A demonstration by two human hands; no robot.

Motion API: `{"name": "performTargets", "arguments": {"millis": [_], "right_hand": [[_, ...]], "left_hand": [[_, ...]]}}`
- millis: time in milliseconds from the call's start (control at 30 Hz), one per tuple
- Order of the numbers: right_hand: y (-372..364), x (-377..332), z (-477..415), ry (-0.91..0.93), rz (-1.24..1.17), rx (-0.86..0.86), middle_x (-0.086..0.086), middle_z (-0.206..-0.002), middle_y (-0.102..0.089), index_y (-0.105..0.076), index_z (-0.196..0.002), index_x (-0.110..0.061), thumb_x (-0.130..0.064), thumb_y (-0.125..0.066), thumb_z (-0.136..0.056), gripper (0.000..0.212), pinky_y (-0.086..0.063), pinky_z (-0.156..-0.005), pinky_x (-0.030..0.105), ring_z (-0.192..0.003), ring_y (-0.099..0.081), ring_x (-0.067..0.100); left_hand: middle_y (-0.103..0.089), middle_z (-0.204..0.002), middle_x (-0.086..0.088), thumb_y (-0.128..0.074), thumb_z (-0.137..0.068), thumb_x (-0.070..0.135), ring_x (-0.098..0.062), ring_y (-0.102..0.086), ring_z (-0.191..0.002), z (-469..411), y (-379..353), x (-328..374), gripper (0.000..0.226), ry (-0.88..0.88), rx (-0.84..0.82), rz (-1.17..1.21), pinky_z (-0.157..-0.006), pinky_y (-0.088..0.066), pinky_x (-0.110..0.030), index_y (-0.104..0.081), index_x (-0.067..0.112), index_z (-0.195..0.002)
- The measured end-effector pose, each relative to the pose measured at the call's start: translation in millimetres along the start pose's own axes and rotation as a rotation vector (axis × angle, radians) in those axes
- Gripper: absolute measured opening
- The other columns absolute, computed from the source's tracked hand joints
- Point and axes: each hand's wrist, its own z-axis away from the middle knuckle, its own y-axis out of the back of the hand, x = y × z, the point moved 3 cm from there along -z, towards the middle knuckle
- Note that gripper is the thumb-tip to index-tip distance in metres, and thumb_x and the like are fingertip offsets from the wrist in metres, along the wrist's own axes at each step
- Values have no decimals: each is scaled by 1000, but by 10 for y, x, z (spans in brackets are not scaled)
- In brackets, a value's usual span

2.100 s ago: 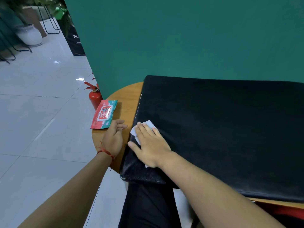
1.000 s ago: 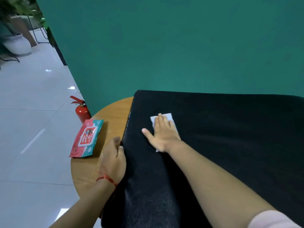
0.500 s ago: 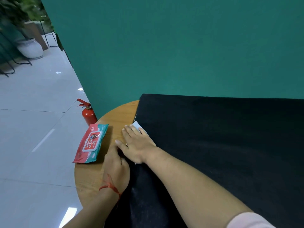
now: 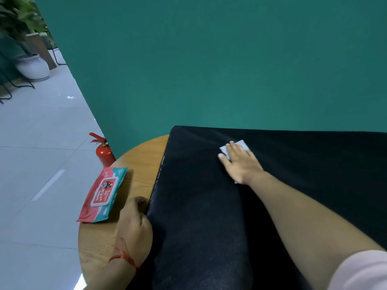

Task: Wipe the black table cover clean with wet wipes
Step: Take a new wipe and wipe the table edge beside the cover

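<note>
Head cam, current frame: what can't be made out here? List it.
- wet wipe: head view, mostly under the right hand; only its far corners show.
- left hand: fingers curled at the black cover edge; pinching or just pressing, cannot tell.
- black cover: right and near parts cut by the frame; right forearm hides a strip.
- wipes pack: small print too small to read.
- Dirt on the cover: too dark to judge.
</note>
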Motion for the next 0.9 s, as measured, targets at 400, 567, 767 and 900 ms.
{"name": "performTargets", "arguments": {"millis": [400, 567, 767, 900], "right_hand": [[216, 599, 203, -78, 27, 383, 1, -166, -39, -51, -152, -19, -57, -35, -108, 60, -28, -123, 48, -154, -29, 24], [128, 609, 183, -67, 0, 130, -1, -174, -25, -33, -163, -17, -63, -25, -107, 73, -15, -130, 38, -161, -17, 18], [131, 546, -91, -92, 33, 17, -5, -178, 3, -3, -170, -19, -72, -12, -103, 86, 3, -132, 42, -163, 10, 11], [144, 445, -438, -138, 35, 21, -4, -178, 4, -3, -170, -20, -79, -8, -97, 94, 0, -132, 44, -163, 9, 13]], "left_hand": [[-59, -119, 3, -46, -98, -3, -13, -54, -113, -23, 10, 4, 38, 18, 23, -33, -99, -45, -34, -53, 25, -123], [-58, -106, 11, -46, -96, -9, -5, -55, -101, -3, 26, 89, 39, -2, 50, -8, -96, -44, -32, -56, 22, -118], [-59, -115, 6, -48, -97, -4, -13, -53, -111, -36, -6, -28, 40, 18, 29, -47, -97, -41, -33, -54, 27, -121], [-61, -119, 5, -46, -98, 3, -12, -54, -112, -77, -39, -131, 38, 49, 23, -53, -98, -43, -35, -53, 31, -123]]}}
